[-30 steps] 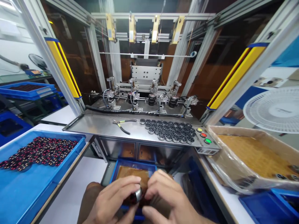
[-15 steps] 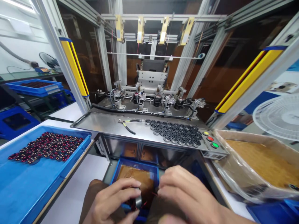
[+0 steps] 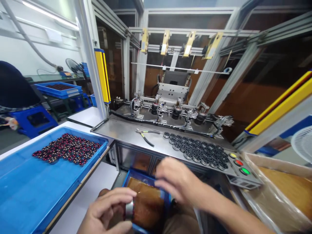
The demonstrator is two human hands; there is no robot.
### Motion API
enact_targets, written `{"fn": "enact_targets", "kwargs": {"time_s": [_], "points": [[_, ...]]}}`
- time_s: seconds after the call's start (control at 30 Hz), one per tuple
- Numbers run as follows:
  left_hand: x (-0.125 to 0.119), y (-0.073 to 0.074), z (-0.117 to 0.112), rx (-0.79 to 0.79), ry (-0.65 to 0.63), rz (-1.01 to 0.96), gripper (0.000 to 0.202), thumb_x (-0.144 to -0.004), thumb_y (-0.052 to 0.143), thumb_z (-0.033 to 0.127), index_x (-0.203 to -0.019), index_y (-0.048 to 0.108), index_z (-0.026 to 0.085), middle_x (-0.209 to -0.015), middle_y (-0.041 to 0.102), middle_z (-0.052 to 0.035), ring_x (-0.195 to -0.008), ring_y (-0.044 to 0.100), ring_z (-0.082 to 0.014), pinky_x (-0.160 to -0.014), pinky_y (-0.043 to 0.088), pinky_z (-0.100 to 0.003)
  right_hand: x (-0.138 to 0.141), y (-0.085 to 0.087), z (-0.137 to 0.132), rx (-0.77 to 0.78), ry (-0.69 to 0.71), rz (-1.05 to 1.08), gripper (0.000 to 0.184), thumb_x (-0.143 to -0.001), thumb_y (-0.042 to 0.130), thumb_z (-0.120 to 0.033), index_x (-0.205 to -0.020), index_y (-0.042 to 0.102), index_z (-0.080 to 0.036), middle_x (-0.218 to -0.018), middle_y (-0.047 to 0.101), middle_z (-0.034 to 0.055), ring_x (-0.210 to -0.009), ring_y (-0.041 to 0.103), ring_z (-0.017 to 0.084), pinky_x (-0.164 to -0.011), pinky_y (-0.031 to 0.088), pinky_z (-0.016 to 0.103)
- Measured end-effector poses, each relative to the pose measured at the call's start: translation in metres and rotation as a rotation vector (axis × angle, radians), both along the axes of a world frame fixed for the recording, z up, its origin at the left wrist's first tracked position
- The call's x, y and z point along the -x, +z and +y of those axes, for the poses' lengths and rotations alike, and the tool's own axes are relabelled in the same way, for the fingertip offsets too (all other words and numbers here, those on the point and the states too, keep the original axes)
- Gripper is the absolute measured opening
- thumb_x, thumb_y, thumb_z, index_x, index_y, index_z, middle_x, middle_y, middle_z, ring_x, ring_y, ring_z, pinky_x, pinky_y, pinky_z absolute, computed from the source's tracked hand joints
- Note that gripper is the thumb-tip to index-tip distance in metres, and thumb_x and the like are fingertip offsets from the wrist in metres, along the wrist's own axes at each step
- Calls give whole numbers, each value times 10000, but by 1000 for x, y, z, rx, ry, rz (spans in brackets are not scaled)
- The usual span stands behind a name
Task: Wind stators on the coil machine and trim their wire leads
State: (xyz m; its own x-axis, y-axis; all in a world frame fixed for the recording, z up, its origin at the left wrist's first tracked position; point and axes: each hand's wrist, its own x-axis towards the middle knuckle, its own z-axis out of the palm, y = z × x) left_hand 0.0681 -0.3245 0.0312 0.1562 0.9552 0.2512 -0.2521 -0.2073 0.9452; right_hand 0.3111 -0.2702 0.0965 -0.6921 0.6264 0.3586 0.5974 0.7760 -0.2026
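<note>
Machine stands behind the steel table, so taking the table as reference. Blue tray is left of it, with heaped red-flecked parts toward the far end. Lined carton is on the right, blue bin low under the front edge. Rimmed black parts pack the table's right half; button box caps its right end.

Left hand is below and in front of the table, thumb and fingers pinching the metal ring (below). Right hand is nearer the table's front edge, fingers bunched but blurred; can't tell if they pinch anything.

Pliers lie open mid-table. Metal ring is the smallest: in front of the table, lower than its top, red specks along one edge.

Risks, my read: ring is held at the rim only, so a loose thumb could drop it, maybe into the bin. Front-row parts sit close to the table edge; a raised right forearm could knock some off.
</note>
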Motion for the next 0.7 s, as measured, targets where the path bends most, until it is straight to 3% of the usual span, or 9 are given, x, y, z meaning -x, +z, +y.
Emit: {"fn": "enact_targets", "kwargs": {"time_s": [0.07, 0.17, 0.23, 0.3, 0.4, 0.57, 0.7], "points": [[1, -4, 3, 138, 58, -125, 271, -637, 848, 260, -900, 782, 257, -1029, 765, -84, -967, 718, -249, -818, 575, -267, 2, -10, 53, -11, -215, 35, 351, -870, 636, -409, -1091, 612, -137, -1094, 656, 125, -1032, 588, 217, -921, 468, 332], [0, -7, 7, 244, 113, -257, 314, -625, 855, 272, -925, 772, 232, -1085, 748, -84, -937, 725, -248, -749, 586, -240, 9, -35, 124, -8, -359, 0, 597, -839, 677, -395, -1296, 497, -54, -1349, 511, 230, -1270, 465, 298, -1063, 379, 409], [2, -9, 10, 251, 152, -281, 278, -663, 827, 317, -915, 768, 217, -1078, 749, -94, -951, 719, -261, -691, 591, -233, 13, -51, 152, 15, -404, -51, 663, -825, 683, -431, -1336, 466, -68, -1398, 466, 234, -1311, 420, 341, -1077, 349, 493], [6, -12, 13, 212, 170, -257, 223, -710, 793, 316, -901, 770, 205, -1068, 752, -105, -991, 706, -270, -702, 592, -240, 14, -63, 164, 36, -421, -100, 607, -841, 651, -466, -1317, 493, -124, -1405, 469, 188, -1317, 407, 350, -1073, 321, 563], [13, -18, 17, 129, 177, -206, 156, -764, 749, 240, -913, 769, 200, -1067, 755, -102, -1049, 686, -244, -832, 566, -246, 10, -71, 167, 62, -430, -138, 481, -884, 600, -447, -1271, 528, -170, -1370, 499, 127, -1288, 432, 326, -1054, 329, 581], [11, -21, 19, 88, 176, -182, 129, -822, 689, 217, -930, 757, 231, -1073, 757, -61, -1061, 674, -188, -899, 526, -206, 5, -71, 166, 142, -446, -114, 370, -907, 596, -344, -1234, 545, -179, -1306, 534, 98, -1191, 510, 284, -1007, 401, 540], [6, -18, 16, 104, 161, -160, 124, -828, 685, 221, -930, 753, 241, -1074, 757, -39, -1067, 666, -167, -923, 503, -184, 0, -67, 166, 257, -452, 25, 278, -905, 608, -315, -1137, 598, -163, -1245, 577, 86, -1142, 548, 259, -980, 438, 510]]}}
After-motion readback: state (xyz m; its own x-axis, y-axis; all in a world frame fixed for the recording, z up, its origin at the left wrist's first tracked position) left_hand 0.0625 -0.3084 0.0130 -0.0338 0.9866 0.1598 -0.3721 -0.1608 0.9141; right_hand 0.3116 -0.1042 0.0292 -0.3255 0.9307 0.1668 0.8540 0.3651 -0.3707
